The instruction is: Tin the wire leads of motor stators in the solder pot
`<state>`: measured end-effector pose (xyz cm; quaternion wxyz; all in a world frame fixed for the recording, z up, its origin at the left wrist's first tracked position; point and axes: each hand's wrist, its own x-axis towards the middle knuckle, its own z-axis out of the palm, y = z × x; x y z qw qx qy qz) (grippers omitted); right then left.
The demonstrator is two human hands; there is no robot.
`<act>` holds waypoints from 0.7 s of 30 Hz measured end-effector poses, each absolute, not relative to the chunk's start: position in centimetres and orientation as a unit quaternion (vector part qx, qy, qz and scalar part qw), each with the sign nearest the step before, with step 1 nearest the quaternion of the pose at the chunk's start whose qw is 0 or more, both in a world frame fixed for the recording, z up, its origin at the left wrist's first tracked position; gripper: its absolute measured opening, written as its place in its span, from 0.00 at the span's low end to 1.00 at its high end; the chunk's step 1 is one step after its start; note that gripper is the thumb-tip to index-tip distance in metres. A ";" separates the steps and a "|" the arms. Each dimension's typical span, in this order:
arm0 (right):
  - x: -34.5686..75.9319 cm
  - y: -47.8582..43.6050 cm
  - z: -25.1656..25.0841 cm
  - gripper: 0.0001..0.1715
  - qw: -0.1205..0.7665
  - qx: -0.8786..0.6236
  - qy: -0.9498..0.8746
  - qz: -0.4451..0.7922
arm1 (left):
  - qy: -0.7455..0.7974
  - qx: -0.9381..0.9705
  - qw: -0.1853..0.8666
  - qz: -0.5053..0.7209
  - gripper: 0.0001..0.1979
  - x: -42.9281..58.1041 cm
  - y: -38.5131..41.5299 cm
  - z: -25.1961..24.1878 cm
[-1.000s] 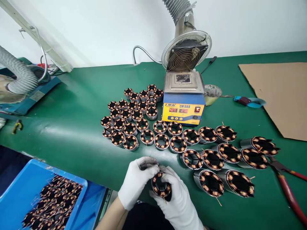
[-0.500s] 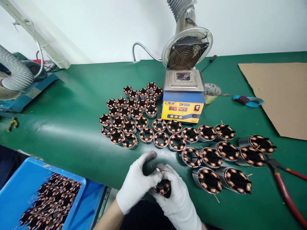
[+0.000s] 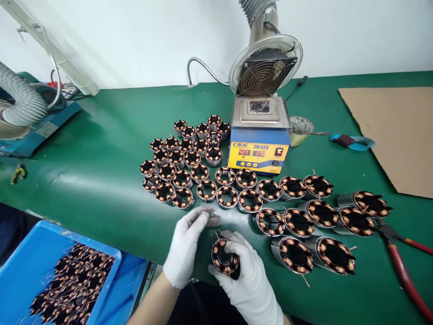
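Up front, copper-coil stator (image 3: 225, 258) in right hand (image 3: 250, 282), left hand (image 3: 185, 247) just beside.

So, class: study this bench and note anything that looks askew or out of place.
The tipped stators at the right lie on their sides, loosely scattered, whereas the upright stators at the left stand in neat rows.

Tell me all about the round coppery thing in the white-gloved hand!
It is a small stator, a short ring with copper wire coils around a dark hollow middle. Thin wire ends poke up from it. It is tilted, open end facing the camera, over the near edge of the green table. The gloved right hand wraps around it; the left hand is just beside it.
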<state>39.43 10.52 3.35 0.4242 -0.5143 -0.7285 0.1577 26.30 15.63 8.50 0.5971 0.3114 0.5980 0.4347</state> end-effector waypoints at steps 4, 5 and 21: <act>39.4 10.5 3.3 0.16 0.426 -0.513 -0.727 0.162 | 0.598 0.370 0.596 0.388 0.16 25.5 15.3 9.4; 39.3 10.5 3.3 0.15 0.427 -0.513 -0.727 0.161 | 0.592 0.390 0.608 0.357 0.15 25.4 15.3 9.5; 39.5 10.1 2.2 0.33 0.386 -0.556 -0.730 0.094 | 0.593 0.466 0.575 0.318 0.11 24.5 13.6 7.9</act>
